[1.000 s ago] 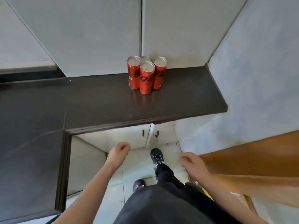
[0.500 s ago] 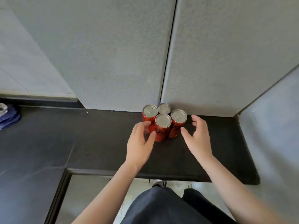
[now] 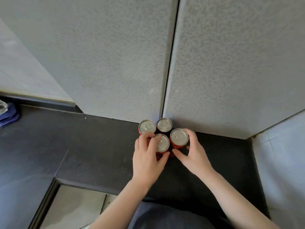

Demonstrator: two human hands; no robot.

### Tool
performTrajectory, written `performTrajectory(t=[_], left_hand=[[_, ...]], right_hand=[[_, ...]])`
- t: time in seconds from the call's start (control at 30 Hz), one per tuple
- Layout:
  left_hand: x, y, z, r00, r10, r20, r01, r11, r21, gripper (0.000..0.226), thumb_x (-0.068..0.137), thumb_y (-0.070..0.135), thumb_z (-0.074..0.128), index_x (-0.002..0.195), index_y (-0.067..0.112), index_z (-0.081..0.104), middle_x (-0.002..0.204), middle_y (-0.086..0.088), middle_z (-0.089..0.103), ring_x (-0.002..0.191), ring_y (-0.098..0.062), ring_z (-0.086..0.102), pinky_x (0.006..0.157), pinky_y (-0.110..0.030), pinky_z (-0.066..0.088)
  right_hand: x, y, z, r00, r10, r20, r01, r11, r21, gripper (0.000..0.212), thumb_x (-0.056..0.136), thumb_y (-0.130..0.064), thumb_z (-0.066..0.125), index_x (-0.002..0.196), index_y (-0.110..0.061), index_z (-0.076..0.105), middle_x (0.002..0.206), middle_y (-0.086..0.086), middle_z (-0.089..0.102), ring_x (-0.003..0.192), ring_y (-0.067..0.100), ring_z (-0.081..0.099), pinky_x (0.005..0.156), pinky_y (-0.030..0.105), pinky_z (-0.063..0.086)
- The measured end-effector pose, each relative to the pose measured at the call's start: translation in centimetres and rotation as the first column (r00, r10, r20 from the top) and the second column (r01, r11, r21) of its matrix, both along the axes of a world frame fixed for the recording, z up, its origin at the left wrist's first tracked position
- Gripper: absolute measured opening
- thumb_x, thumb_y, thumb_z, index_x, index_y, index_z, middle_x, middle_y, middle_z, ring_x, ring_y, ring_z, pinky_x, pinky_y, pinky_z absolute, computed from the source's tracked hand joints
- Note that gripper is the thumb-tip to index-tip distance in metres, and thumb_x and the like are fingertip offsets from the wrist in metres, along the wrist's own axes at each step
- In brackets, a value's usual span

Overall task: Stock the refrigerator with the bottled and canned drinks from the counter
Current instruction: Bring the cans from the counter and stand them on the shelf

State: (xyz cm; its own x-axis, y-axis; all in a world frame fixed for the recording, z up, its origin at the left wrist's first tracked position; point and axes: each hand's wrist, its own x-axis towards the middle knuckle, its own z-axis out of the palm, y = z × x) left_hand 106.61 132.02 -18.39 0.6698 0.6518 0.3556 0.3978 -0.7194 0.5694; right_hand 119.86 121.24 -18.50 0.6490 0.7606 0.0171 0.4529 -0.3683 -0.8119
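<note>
From my feed I see four red cans clustered upright on the dark worktop (image 3: 102, 146), pushed close to the seam between two grey wall panels (image 3: 115, 55). I mostly see their silver lids; of the red sides only slivers show.

My left hand (image 3: 148, 159) is wrapped around the near can (image 3: 162, 143), with fingers lying over the lid's left edge and the thumb on the side facing me. Its body is almost wholly hidden by that hand. My right hand (image 3: 193, 156) grasps the right can (image 3: 179, 137): fingers curl behind its far side, mostly out of sight, with the thumb low in front. I cannot tell whether either can is lifted off the surface.

The back-left can (image 3: 147, 127) sits just beyond my left fingertips, and contact is unclear. The back can (image 3: 164, 124) stands nearest the wall, ungripped.

At the left edge a blue bundle (image 3: 8, 114) is cut off by the frame, and I cannot make out what it is. Dark clothing (image 3: 165, 217) fills the bottom edge.
</note>
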Motion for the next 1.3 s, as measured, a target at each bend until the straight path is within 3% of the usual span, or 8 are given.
performTrajectory(t=[0.23, 0.47, 0.57, 0.67, 0.83, 0.97, 1.1, 1.3], left_hand=[[-1.3, 0.3, -0.5, 0.992, -0.122, 0.038, 0.125, 0.989, -0.076, 0.047, 0.077, 0.042, 0.067, 0.117, 0.022, 0.051, 0.129, 0.007, 0.050, 0.115, -0.009, 0.051, 0.093, -0.016, 0.039], [-2.2, 0.2, 0.0, 0.977, -0.205, 0.058, 0.211, 0.969, -0.125, 0.043, 0.085, 0.039, 0.060, 0.121, 0.019, 0.044, 0.132, 0.009, 0.038, 0.119, -0.005, 0.043, 0.098, -0.008, 0.033], [-4.2, -0.6, -0.2, 0.990, -0.089, 0.112, 0.112, 0.969, -0.219, 0.042, 0.086, 0.043, 0.058, 0.121, 0.025, 0.044, 0.131, 0.017, 0.035, 0.120, 0.002, 0.041, 0.097, -0.006, 0.034], [-6.6, -1.6, -0.3, 0.986, 0.068, 0.155, -0.019, 0.956, -0.293, 0.038, 0.086, 0.045, 0.058, 0.118, 0.031, 0.046, 0.128, 0.019, 0.040, 0.117, -0.002, 0.046, 0.090, -0.007, 0.037], [-11.4, -2.7, -0.3, 0.914, 0.361, 0.184, -0.251, 0.861, -0.443, 0.030, 0.083, 0.037, 0.059, 0.111, 0.043, 0.049, 0.119, 0.014, 0.046, 0.114, -0.008, 0.048, 0.092, -0.015, 0.038], [-16.2, -3.5, -0.3, 0.821, 0.544, 0.175, -0.388, 0.755, -0.529, 0.023, 0.083, 0.037, 0.056, 0.106, 0.036, 0.051, 0.110, 0.008, 0.050, 0.107, -0.008, 0.050, 0.086, -0.014, 0.040], [-22.1, -5.5, 0.0, 0.735, 0.662, 0.149, -0.493, 0.672, -0.553, 0.023, 0.083, 0.042, 0.055, 0.104, 0.034, 0.051, 0.106, 0.007, 0.049, 0.102, -0.010, 0.050, 0.081, -0.014, 0.042], [-32.7, -11.8, 0.3, 0.483, 0.858, 0.176, -0.642, 0.484, -0.594, 0.022, 0.081, 0.045, 0.055, 0.102, 0.041, 0.051, 0.102, 0.015, 0.052, 0.100, -0.011, 0.053, 0.082, -0.028, 0.046]], right_hand=[[0.2, -0.1, -0.8, 0.997, 0.039, 0.068, -0.041, 0.999, 0.036, 0.068, 0.080, -0.030, 0.072, 0.135, -0.026, 0.031, 0.126, -0.017, 0.046, 0.116, -0.002, 0.046, 0.092, 0.004, 0.035], [-0.8, 0.0, -1.1, 0.995, -0.012, 0.102, 0.006, 0.998, 0.060, 0.068, 0.081, -0.027, 0.071, 0.137, -0.014, 0.034, 0.132, -0.001, 0.050, 0.122, 0.010, 0.050, 0.098, 0.029, 0.047], [-1.9, -0.3, -1.1, 0.991, -0.087, 0.097, 0.080, 0.994, 0.080, 0.068, 0.081, -0.027, 0.070, 0.137, -0.008, 0.036, 0.134, 0.004, 0.050, 0.124, 0.015, 0.049, 0.100, 0.030, 0.045], [-3.6, -1.0, -1.0, 0.993, -0.118, 0.014, 0.115, 0.982, 0.147, 0.068, 0.081, -0.039, 0.062, 0.137, -0.014, 0.035, 0.133, -0.004, 0.046, 0.125, 0.008, 0.045, 0.102, 0.013, 0.035], [-7.5, -0.6, -0.4, 0.995, 0.054, -0.083, -0.032, 0.969, 0.245, 0.058, 0.086, -0.042, 0.055, 0.135, -0.034, 0.024, 0.127, -0.031, 0.039, 0.118, -0.011, 0.044, 0.097, 0.005, 0.035], [-11.3, 1.4, -0.6, 0.960, 0.245, -0.138, -0.200, 0.940, 0.277, 0.053, 0.084, -0.038, 0.052, 0.130, -0.022, 0.031, 0.123, -0.034, 0.043, 0.112, -0.015, 0.046, 0.093, 0.003, 0.035], [-16.3, 3.4, -0.5, 0.859, 0.480, -0.176, -0.441, 0.870, 0.220, 0.054, 0.083, -0.048, 0.051, 0.128, -0.023, 0.034, 0.119, -0.024, 0.045, 0.107, -0.018, 0.046, 0.088, 0.000, 0.034], [-26.6, 4.1, 0.6, 0.631, 0.743, -0.221, -0.738, 0.663, 0.122, 0.042, 0.078, -0.058, 0.051, 0.116, -0.049, 0.036, 0.109, -0.037, 0.050, 0.102, -0.013, 0.052, 0.078, -0.001, 0.038]])
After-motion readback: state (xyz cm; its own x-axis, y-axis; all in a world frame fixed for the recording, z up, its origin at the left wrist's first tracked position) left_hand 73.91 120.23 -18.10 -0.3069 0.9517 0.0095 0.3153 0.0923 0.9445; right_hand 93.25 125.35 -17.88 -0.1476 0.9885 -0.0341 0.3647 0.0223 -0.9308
